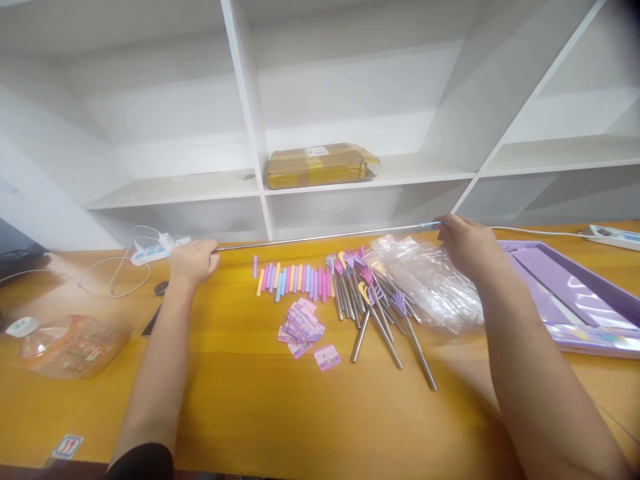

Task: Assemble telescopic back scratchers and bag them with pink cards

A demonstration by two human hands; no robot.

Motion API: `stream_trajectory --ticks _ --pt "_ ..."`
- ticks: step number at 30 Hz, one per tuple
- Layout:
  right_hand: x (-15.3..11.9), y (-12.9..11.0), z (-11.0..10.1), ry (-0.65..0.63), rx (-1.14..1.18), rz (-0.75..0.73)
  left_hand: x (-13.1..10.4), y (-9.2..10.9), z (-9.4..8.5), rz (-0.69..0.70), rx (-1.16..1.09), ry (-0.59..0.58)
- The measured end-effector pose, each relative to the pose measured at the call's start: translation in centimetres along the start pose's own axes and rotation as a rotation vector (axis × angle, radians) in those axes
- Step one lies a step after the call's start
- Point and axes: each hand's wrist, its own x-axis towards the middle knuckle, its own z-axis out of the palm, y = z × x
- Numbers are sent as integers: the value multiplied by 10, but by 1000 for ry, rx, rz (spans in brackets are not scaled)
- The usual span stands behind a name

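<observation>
- The rod (320, 236) runs from the left hand (200, 260) across to the right hand (465, 243), over the far part of the table (250, 407).
- Behind it stand the shelves (420, 170), a parcel (315, 167) in the middle bay.
- Nearer the person, short tubes (300, 279) lie in a row, scratchers (367, 275) heaped just to their right.
- In front of the tubes lie cards (301, 325), piled except one.
- Plastic bags (430, 283) sit between scratchers and tray (595, 341), which is far right.
- Over on the left, a bottle (75, 345); behind it, a power strip (150, 252).
</observation>
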Motion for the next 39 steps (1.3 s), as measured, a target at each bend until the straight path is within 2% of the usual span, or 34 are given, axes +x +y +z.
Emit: stream_trajectory --ticks 5,10,12,14,17,20,22,24,25,27,33,39 --pt "-2 0 -2 28 50 1 -1 11 -3 -49 51 -17" --pt "-4 9 -4 38 91 4 -3 22 -19 -52 122 -33" --pt "-2 12 -4 55 84 -17 -2 29 -25 -40 129 -40" --pt "-2 3 -4 63 61 -64 -2 44 -28 -29 116 -57" --pt "-13 -41 7 28 -16 -239 -7 83 -27 -24 60 -126" --pt "-47 -116 33 -6 -44 -551 -21 137 -24 28 -44 -257" --pt "-75 -164 53 -49 -14 -674 -32 166 -24 124 -126 -351" --pt "-98 -196 67 -65 -8 -728 -40 184 -23 184 -162 -401" --pt "-104 -204 71 -69 -7 -742 -42 188 -23 202 -170 -416" --pt "-108 -208 74 -71 -8 -757 -43 190 -22 220 -177 -430" --pt "-87 -190 60 -98 -7 -735 -40 192 -18 257 -193 -446" --pt "-86 -192 55 -220 -32 -711 -42 194 -14 274 -180 -445"
